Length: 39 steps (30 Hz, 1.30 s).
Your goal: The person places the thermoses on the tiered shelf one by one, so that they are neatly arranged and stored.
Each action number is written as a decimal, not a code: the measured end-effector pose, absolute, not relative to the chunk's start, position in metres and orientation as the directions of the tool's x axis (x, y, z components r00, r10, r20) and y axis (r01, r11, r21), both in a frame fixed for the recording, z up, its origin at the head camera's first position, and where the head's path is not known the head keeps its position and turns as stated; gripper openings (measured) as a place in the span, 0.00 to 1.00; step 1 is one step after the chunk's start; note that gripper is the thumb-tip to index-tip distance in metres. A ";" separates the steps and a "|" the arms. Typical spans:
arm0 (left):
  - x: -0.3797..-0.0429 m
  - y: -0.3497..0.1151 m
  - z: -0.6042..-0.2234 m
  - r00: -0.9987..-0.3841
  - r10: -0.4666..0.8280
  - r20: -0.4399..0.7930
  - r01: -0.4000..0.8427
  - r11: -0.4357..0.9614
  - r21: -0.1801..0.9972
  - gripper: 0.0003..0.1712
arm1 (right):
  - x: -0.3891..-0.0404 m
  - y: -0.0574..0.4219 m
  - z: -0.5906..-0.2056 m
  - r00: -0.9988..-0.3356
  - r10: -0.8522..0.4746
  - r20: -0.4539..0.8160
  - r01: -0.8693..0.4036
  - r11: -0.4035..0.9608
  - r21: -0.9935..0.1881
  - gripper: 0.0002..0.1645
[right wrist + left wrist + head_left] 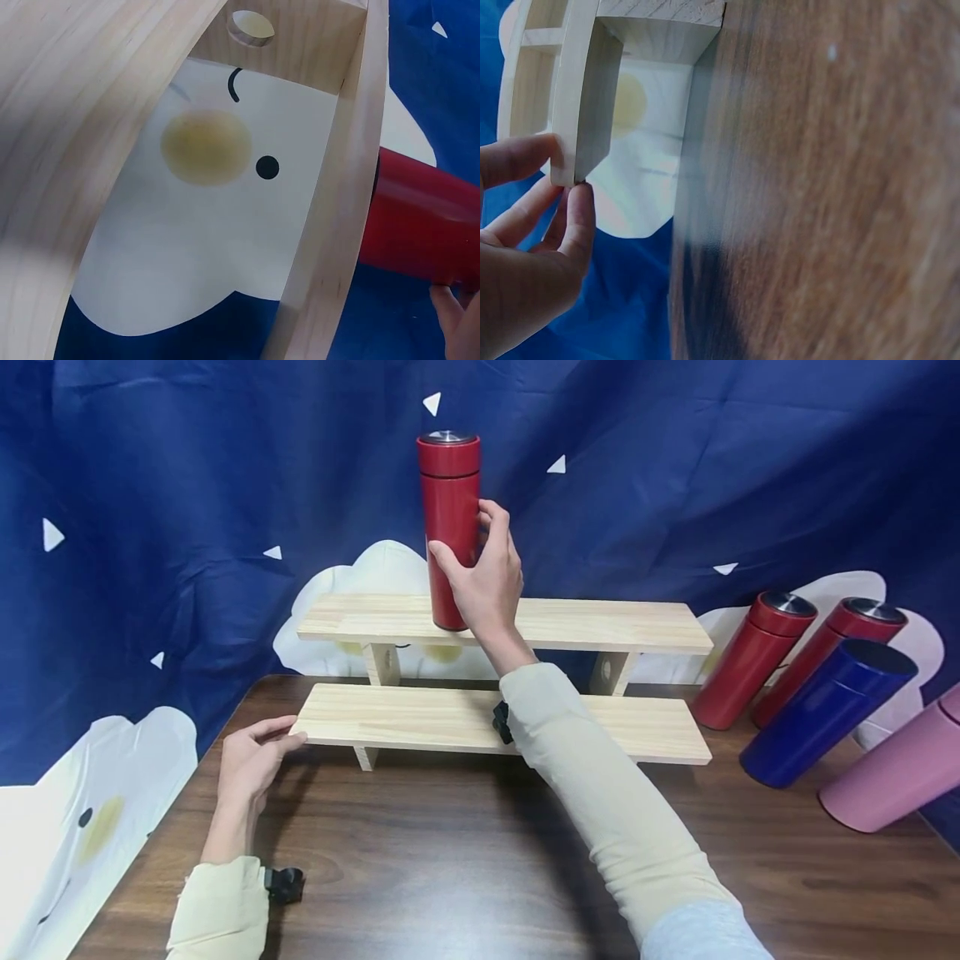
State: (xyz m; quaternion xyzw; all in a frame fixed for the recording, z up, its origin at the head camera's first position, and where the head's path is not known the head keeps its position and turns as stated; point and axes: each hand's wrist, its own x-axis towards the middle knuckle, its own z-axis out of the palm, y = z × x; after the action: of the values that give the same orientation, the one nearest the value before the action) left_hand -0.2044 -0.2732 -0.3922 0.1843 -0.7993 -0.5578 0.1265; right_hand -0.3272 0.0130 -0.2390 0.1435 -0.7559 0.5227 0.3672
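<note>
My right hand (491, 578) grips a red thermos (452, 510) with a silver-topped lid round its lower half, thumb on the left side. The thermos is upright, its base at the upper board of a two-tier wooden shelf (600, 625); whether it bears full weight there I cannot tell. In the right wrist view, the red thermos (424, 217) meets the board's edge, and only some fingertips show. My left hand (251, 760) pinches the left end of the lower board (390, 714). The left wrist view shows its thumb and fingers on opposite faces of that board end (566, 157).
Right of the shelf, two more red thermoses (753, 664) stand on the brown wooden table (420, 860), with a blue thermos (817, 718) and a pink one (892, 768) in front. A blue curtain (225, 460) with white cloud shapes hangs behind.
</note>
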 end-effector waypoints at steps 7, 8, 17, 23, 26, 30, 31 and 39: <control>-0.204 -0.273 -0.389 -0.901 -0.434 -0.001 -0.157 0.322 0.934 0.25 | -0.327 0.014 -0.237 -0.691 0.169 0.703 -0.600 0.409 -0.688 0.42; -0.204 -0.272 -0.388 -0.900 -0.435 -0.003 -0.159 0.323 0.933 0.25 | -0.327 0.015 -0.237 -0.692 0.165 0.703 -0.601 0.407 -0.688 0.42; -0.206 -0.271 -0.387 -0.902 -0.432 -0.003 -0.157 0.322 0.934 0.25 | -0.319 0.030 -0.238 -0.709 0.177 0.683 -0.603 0.351 -0.716 0.45; -0.204 -0.271 -0.386 -0.900 -0.436 -0.016 -0.170 0.317 0.933 0.25 | -0.308 0.044 -0.246 -0.722 0.227 0.654 -0.596 0.276 -0.754 0.44; -0.203 -0.272 -0.387 -0.901 -0.434 -0.022 -0.177 0.320 0.931 0.26 | -0.301 0.052 -0.251 -0.716 0.244 0.654 -0.595 0.277 -0.755 0.42; -0.202 -0.274 -0.388 -0.901 -0.434 -0.026 -0.182 0.323 0.929 0.26 | -0.295 0.062 -0.258 -0.704 0.259 0.661 -0.598 0.286 -0.749 0.40; -0.202 -0.274 -0.389 -0.900 -0.434 -0.024 -0.181 0.324 0.929 0.26 | -0.294 0.064 -0.260 -0.703 0.263 0.660 -0.597 0.286 -0.750 0.39; -0.202 -0.273 -0.391 -0.903 -0.429 -0.020 -0.176 0.328 0.928 0.26 | -0.288 0.083 -0.270 -0.699 0.284 0.657 -0.590 0.290 -0.753 0.38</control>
State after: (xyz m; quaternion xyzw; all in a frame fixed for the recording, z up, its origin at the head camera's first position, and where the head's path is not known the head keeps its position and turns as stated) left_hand -0.2022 -0.2735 -0.3906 0.1876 -0.8065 -0.5487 0.1151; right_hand -0.2879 0.0827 -0.2699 0.1076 -0.7112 0.5861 0.3731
